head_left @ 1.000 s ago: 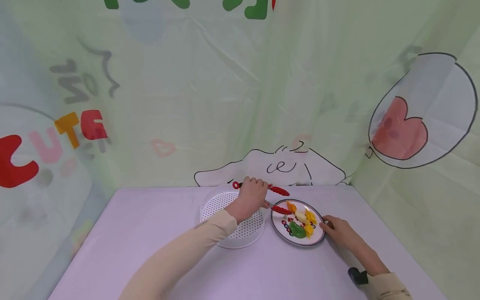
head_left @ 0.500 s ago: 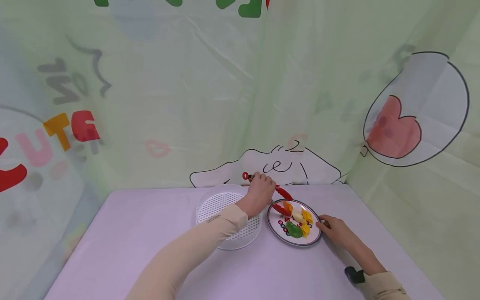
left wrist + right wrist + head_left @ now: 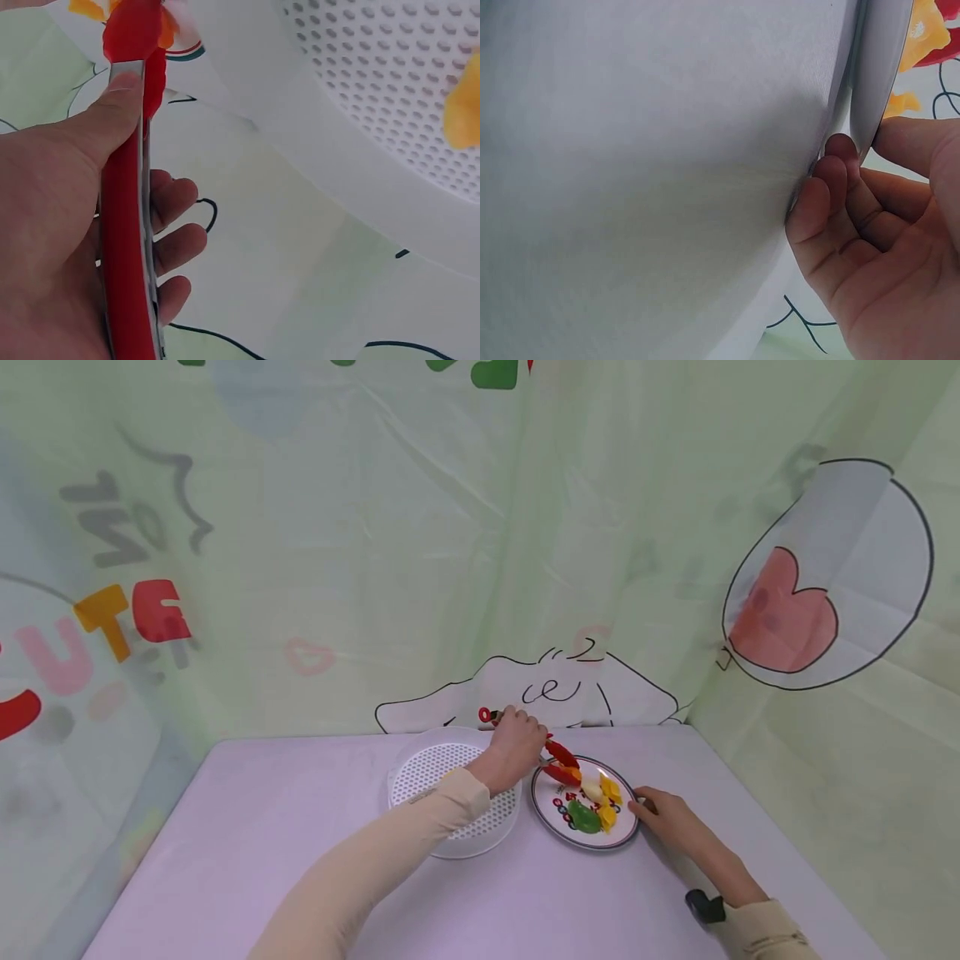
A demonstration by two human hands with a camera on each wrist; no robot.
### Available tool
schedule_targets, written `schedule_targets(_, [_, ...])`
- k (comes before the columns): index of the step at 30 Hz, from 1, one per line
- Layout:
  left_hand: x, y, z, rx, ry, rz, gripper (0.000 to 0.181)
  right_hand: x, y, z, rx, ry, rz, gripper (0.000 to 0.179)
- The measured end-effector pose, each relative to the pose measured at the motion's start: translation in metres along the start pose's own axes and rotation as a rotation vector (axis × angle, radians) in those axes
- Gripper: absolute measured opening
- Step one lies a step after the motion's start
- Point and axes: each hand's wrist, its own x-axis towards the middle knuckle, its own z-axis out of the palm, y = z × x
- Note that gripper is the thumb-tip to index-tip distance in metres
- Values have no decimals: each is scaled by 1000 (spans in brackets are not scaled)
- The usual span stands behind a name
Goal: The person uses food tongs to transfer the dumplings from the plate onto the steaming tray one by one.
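Observation:
My left hand (image 3: 517, 743) grips red-and-metal tongs (image 3: 124, 247), thumb along one arm and fingers curled on the other side. The tong tips have come together around an orange piece (image 3: 169, 28) at the far left of a patterned plate (image 3: 549, 823). My right hand (image 3: 675, 818) pinches the plate's right rim, thumb on top and fingers beneath. Also on the plate are a green piece (image 3: 583, 817), a pale piece (image 3: 592, 791) and yellow pieces (image 3: 611, 789). A white perforated round tray (image 3: 427, 768) lies partly hidden under my left forearm.
A yellow piece (image 3: 463, 109) lies on the perforated tray, seen in the left wrist view. The light purple tabletop (image 3: 300, 810) ends at a printed curtain (image 3: 337, 568) behind the tray and plate.
The tongs' red tips have moved from spread apart to nearly together around the orange piece. My left hand first shifted right toward the plate. My right hand keeps its hold on the rim.

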Motion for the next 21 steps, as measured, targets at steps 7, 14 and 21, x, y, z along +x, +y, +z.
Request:
schedule_targets(7, [-4, -5, 11, -50, 19, 6, 53, 1, 1, 1, -3, 6, 4, 46])
schedule_targets(14, [-8, -13, 12, -58, 2, -22, 55, 0, 0, 0, 11, 22, 36, 28])
schedule_targets(21, [-12, -20, 15, -128, -1, -43, 56, 0, -1, 0, 35, 26, 58, 29])
